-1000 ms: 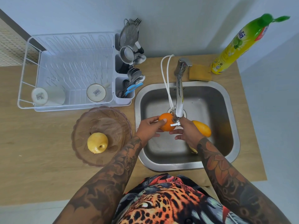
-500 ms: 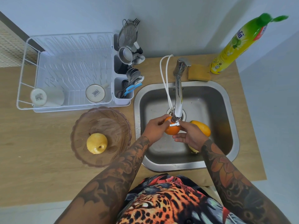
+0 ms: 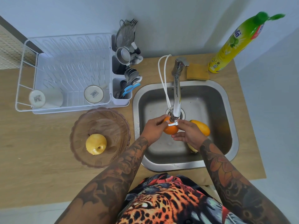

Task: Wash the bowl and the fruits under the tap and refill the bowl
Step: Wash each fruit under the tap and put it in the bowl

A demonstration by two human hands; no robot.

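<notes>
The tabletop [image 3: 40, 143] carries a sink [image 3: 229, 110] toward its right edge; the bowl [image 3: 113, 120] sits just left, holding one yellow fruit [image 3: 96, 144]. Under the tap [image 3: 176, 97], left hand [image 3: 152, 130] and right hand [image 3: 189, 133] both have their grip around the orange [image 3: 170, 130]. Wet peel may slip, dropping it onto the mango [image 3: 202, 129] below.

No legible text on anything.
</notes>
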